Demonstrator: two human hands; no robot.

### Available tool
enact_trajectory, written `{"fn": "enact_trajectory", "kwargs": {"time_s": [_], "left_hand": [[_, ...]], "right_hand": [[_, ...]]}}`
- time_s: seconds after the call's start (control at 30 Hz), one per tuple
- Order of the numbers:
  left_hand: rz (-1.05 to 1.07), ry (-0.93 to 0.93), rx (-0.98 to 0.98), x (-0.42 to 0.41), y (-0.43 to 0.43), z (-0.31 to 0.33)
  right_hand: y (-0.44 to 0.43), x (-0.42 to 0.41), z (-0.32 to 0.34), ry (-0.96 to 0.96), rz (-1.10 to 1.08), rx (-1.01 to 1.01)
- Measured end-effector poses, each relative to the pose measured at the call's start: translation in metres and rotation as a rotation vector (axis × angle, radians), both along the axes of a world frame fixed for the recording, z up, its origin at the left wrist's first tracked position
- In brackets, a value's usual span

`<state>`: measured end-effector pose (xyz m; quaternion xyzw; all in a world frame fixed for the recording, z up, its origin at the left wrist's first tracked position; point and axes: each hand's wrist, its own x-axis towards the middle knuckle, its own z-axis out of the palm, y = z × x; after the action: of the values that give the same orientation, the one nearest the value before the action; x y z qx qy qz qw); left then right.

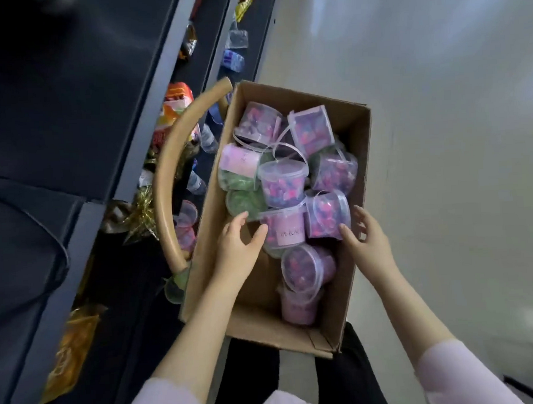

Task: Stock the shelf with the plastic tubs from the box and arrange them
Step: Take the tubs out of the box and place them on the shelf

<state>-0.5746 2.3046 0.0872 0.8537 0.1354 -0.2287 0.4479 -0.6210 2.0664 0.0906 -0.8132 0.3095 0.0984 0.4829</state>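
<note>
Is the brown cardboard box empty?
No, the brown cardboard box holds many clear plastic tubs of pink-purple and green filling.

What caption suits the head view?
Left hand and right hand reach into a brown cardboard box of clear lidded plastic tubs beside dark shelves.

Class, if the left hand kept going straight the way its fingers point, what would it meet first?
Probably the green-filled tub, which lies right ahead of the left hand in the box, though depth is hard to judge.
</note>
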Motion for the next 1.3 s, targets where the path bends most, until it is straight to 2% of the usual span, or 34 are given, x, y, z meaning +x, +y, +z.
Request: {"fn": "enact_trajectory", "kwargs": {"time_s": [0.1, 0.2, 0.5, 0.67, 0.77, 0.97, 1.1, 1.3], "left_hand": [[-0.028, 0.210, -0.076, 0.024, -0.008, -0.041], [-0.043, 0.310, -0.126, 0.031, -0.022, -0.068], [0.037, 0.230, -0.243, 0.020, -0.028, -0.085], [0.092, 0.148, -0.235, 0.011, -0.027, -0.085], [0.195, 0.116, -0.266, -0.004, -0.025, -0.074], [0.495, -0.080, -0.371, -0.060, -0.015, 0.008], [0.640, -0.251, -0.352, -0.117, 0.007, 0.091], [0.832, -0.513, -0.320, -0.211, 0.059, 0.219]], "right_hand": [[0.006, 0.017, -0.027, 0.030, -0.046, -0.035], [0.011, 0.023, -0.043, 0.044, -0.082, -0.064], [0.009, 0.028, -0.052, 0.091, -0.111, -0.155], [0.009, 0.029, -0.047, 0.028, -0.188, -0.053], [0.007, 0.020, -0.037, -0.040, -0.180, -0.015], [-0.001, -0.009, 0.025, -0.211, -0.121, 0.174], [0.008, -0.021, 0.100, -0.284, 0.108, 0.262], [0.060, -0.034, 0.234, -0.494, 0.447, 0.368]]}}
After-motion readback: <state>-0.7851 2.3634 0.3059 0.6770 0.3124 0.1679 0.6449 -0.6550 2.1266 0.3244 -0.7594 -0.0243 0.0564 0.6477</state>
